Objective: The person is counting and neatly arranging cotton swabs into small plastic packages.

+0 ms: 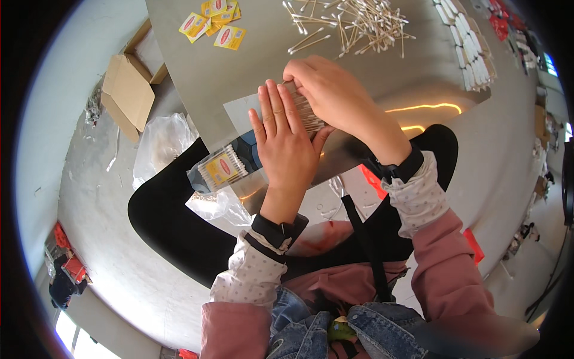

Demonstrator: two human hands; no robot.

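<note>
Side by side, a flat row of cotton swabs [308, 115] lies between my two hands over the grey metal table [257, 67]. My left hand [286, 146] rests flat with its fingers stretched, along the left side of the row and over a clear plastic sheet or bag [238, 110]. My right hand [335, 90] is curled over the row's far and right sides, its fingers gripping the swabs. Part of the row is hidden under both hands. Left of my left wrist, a clear pack of cotton swabs [222, 167] with a yellow card inside sits at the table's near edge.
Several yellow and white cards [230, 37] lie at the far left of the table. A loose heap of cotton swabs [373, 27] spreads at the far middle. Stacked white bundles [469, 51] line the right edge. An open cardboard box [127, 93] and clear plastic bag [161, 143] are left of the table.
</note>
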